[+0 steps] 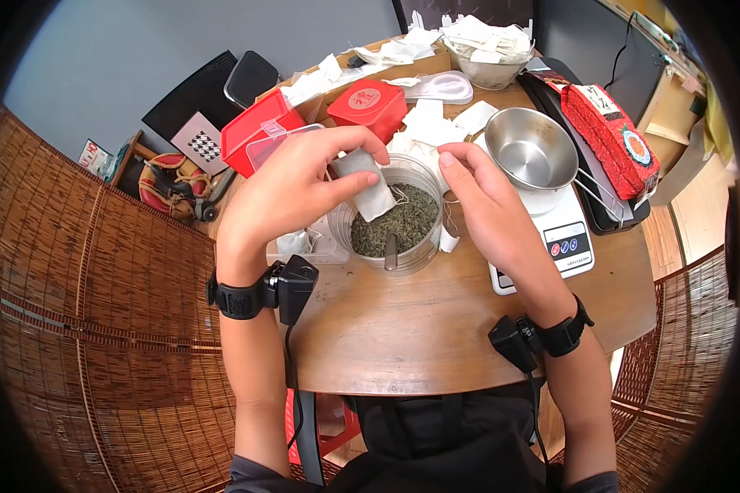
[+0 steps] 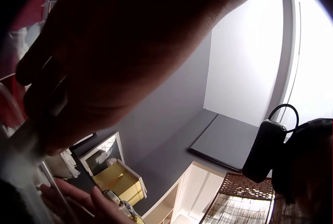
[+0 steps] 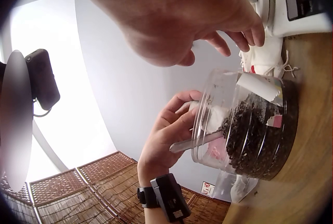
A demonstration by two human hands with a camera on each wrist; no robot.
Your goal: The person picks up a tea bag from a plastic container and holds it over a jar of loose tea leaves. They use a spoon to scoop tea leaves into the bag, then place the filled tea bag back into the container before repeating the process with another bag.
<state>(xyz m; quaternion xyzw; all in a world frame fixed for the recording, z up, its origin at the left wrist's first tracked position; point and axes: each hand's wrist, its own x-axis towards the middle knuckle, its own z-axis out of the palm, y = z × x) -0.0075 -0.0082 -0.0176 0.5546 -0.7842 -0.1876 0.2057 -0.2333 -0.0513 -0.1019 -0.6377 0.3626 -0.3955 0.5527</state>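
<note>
The left forearm is reaching forward, and the left hand [image 1: 304, 185] is arching inward at the wrist, its thumb and curled fingers pinching a small white bag [image 1: 374, 200]. The bag is tilting over the mouth of a clear jar [image 1: 419, 174] partly filled with dry leaves [image 1: 399, 223]. The right hand [image 1: 489, 201] is hovering across the jar, angling in toward its rim, fingers loosely bent and holding nothing visible. From the head, the leaves are showing from above, a spoon handle [image 1: 390, 251] is rising at the near side, and a steel bowl [image 1: 532, 148] is resting on a white scale [image 1: 567, 234] to the right. The right wrist view is adding the jar's side: the heap of leaves is showing through the wall, under a white label [image 3: 260, 86], and the handle is jutting past the rim. White is also showing through the plastic there, though whether the bag is dipping inside is unclear. The left wrist view is mostly catching the shadowed left hand, while a yellow box [image 2: 122, 182] is appearing beyond the right hand.
</note>
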